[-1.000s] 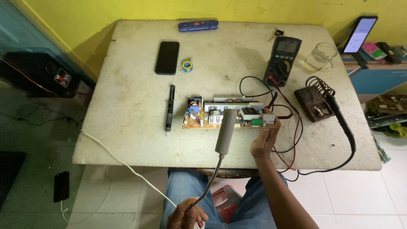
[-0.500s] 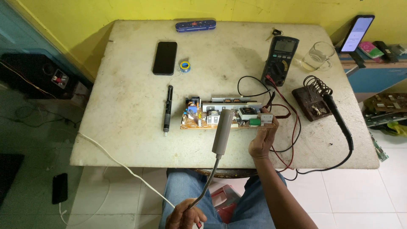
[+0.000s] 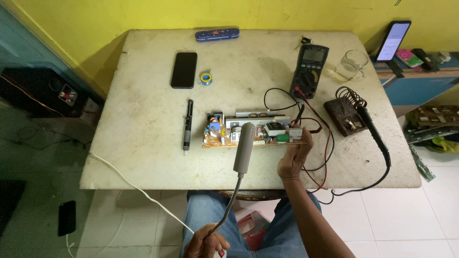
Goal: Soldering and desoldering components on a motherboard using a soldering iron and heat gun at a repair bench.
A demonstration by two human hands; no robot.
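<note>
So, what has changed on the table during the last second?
Almost nothing. The right hand still holds the right end of the circuit board, and the left hand still grips the base of the gooseneck lamp over the board. Only the view shifted slightly. Phone, multimeter and soldering iron stayed in place.

We see colours only: counter (image 3: pixel 143 143) off-white, stained; circuit board (image 3: pixel 253 133) tan with blue and green parts; lamp head (image 3: pixel 244 147) grey; phone (image 3: pixel 184 69) black; multimeter (image 3: pixel 310 70) dark grey; leads (image 3: pixel 325 143) red and black; wall (image 3: pixel 143 14) yellow.
</note>
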